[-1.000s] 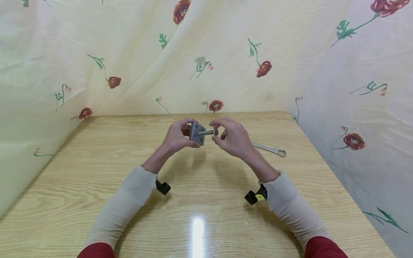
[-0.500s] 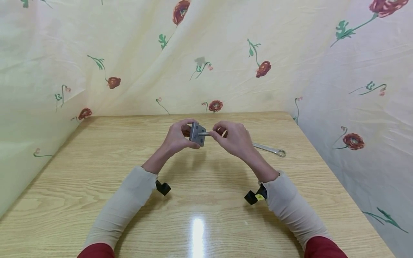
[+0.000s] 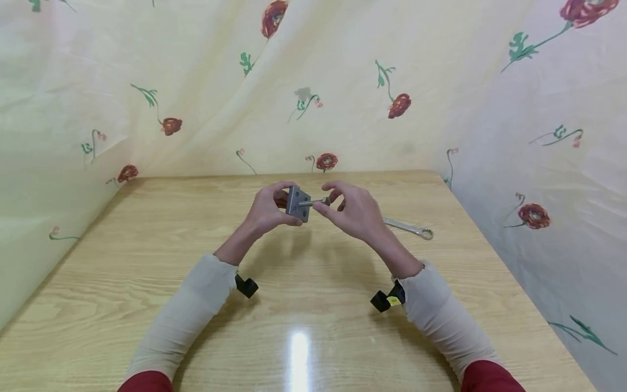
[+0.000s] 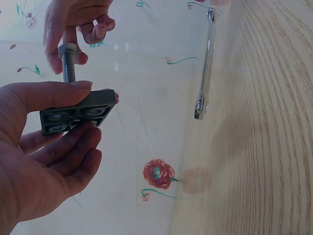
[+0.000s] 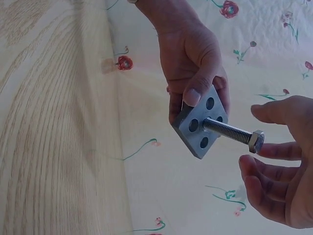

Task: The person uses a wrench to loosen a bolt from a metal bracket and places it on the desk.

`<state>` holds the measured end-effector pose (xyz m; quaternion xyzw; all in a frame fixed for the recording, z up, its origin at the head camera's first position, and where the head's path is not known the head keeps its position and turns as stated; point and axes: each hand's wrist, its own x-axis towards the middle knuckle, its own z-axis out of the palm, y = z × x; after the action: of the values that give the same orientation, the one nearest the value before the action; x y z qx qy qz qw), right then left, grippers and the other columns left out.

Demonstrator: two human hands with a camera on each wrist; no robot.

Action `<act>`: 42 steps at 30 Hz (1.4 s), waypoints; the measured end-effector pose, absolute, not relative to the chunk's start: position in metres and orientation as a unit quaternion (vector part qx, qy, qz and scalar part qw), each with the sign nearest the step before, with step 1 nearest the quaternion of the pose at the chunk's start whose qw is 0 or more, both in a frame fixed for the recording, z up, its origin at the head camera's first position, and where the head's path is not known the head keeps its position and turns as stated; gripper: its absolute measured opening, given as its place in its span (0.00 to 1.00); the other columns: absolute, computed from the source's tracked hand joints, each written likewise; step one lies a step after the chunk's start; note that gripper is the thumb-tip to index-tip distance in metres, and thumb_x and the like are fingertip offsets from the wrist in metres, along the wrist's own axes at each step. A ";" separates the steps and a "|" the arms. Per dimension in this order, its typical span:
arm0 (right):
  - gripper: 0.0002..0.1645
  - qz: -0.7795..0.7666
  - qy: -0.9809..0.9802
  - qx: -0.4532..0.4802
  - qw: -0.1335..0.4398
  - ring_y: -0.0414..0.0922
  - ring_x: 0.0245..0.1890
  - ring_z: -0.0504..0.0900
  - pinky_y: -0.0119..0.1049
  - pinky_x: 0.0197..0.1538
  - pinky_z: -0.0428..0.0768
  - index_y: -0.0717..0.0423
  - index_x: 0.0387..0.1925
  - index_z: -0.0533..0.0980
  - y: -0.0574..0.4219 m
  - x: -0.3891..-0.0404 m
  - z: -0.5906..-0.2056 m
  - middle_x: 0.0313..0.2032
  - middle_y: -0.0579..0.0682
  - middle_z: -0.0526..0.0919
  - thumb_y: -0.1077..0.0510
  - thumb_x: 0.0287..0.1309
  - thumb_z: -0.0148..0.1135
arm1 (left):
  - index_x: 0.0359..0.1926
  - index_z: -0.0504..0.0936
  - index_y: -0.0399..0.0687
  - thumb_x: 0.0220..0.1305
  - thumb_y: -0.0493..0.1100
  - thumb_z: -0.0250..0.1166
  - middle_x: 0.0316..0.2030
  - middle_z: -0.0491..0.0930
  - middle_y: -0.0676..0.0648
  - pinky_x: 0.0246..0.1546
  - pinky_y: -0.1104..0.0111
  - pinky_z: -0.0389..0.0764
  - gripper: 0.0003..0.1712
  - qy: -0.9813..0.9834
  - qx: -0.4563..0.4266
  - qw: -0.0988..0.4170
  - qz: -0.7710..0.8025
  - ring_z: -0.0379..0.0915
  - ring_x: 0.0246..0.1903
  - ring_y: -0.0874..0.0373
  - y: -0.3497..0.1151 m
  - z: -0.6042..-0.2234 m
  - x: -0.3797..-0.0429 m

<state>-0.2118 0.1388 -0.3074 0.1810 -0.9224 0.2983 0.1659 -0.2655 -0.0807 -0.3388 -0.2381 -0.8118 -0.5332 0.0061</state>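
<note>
My left hand (image 3: 266, 208) grips a square steel plate (image 5: 196, 141) by its edges, thumb on one side and fingers on the other, above the wooden table. Several round holes surround the plate's middle. From that middle a long hex bolt (image 5: 230, 132) sticks out toward my right hand (image 3: 356, 209), its threaded shank visible and its hex head (image 5: 256, 141) at the free end. In the right wrist view the right thumb stands apart from the head, while the loosely bent fingers (image 5: 281, 151) lie right by it. The left wrist view shows the plate's recessed back.
A combination wrench (image 3: 410, 226) lies on the wooden table (image 3: 313, 272) behind the right forearm, its ring end toward the right. Floral cloth (image 3: 220, 109) hangs along the back and both sides. Black camera mounts (image 3: 246, 286) sit at the wrists.
Half a second ago my right fingers closed over the bolt head; now they have spread and the head shows again. The left hand holds the plate in nearly the same place.
</note>
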 end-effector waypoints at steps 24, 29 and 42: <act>0.13 0.314 -0.903 0.223 0.190 0.46 0.21 0.83 0.33 0.25 0.76 0.57 0.48 0.83 0.137 -0.212 -0.308 0.37 0.55 0.89 0.59 0.62 0.66 | 0.63 0.75 0.40 0.40 0.29 0.80 0.46 0.86 0.32 0.55 0.51 0.81 0.44 -0.813 -0.230 0.002 -0.535 0.82 0.43 0.43 -0.081 -0.336 -0.265; 0.12 0.315 -0.899 0.231 0.198 0.44 0.22 0.83 0.34 0.26 0.77 0.57 0.47 0.84 0.137 -0.212 -0.309 0.39 0.55 0.88 0.62 0.61 0.67 | 0.62 0.76 0.40 0.39 0.29 0.80 0.45 0.86 0.33 0.53 0.52 0.82 0.44 -0.810 -0.228 0.002 -0.541 0.82 0.41 0.46 -0.082 -0.337 -0.266; 0.21 0.308 -0.912 0.207 0.175 0.46 0.26 0.87 0.37 0.27 0.80 0.55 0.52 0.82 0.138 -0.213 -0.307 0.41 0.54 0.89 0.48 0.63 0.67 | 0.63 0.75 0.40 0.41 0.30 0.80 0.46 0.86 0.33 0.54 0.52 0.82 0.44 -0.811 -0.227 0.005 -0.539 0.82 0.42 0.45 -0.083 -0.337 -0.267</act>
<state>-0.2132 0.1377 -0.3072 0.2073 -0.9120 0.3078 0.1750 -0.2671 -0.0826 -0.3365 -0.2270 -0.8112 -0.5388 0.0045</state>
